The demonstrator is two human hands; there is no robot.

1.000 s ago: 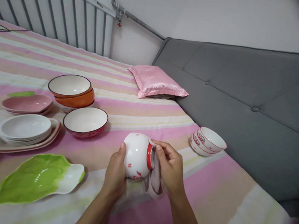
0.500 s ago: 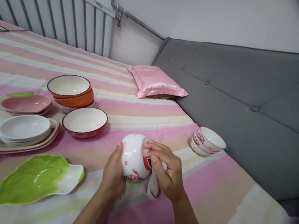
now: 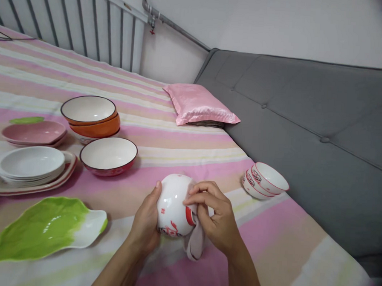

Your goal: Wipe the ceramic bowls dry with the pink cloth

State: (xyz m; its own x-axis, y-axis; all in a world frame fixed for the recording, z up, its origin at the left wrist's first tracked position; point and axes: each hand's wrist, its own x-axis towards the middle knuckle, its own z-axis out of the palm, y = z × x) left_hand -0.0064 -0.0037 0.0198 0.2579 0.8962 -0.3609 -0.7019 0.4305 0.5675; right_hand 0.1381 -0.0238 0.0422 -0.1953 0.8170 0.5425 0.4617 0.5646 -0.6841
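My left hand (image 3: 147,219) grips a white bowl (image 3: 173,206) from its left side, thumb near the top. The bowl is tipped on its side, with its rounded outer wall and a red cartoon print facing me; a red ring shows at its foot. My right hand (image 3: 217,217) is closed on a pale pinkish cloth (image 3: 196,241), pressing it against the bowl's right side near that ring. The cloth's lower end hangs below my fingers. Both hands are above the striped bedsheet (image 3: 171,276).
Left are a green leaf-shaped dish (image 3: 45,229), stacked white plates (image 3: 31,162), a pink dish (image 3: 34,132), a red bowl (image 3: 108,155) and stacked orange bowls (image 3: 94,123). Stacked white bowls (image 3: 266,181) stand right, by the grey headboard (image 3: 301,110). A pink pillow (image 3: 199,103) lies behind.
The bowl has shifted slightly right and down, turning a little in my left hand. My right fingers and the cloth have slid along its surface, and the cloth's end hangs slightly lower.
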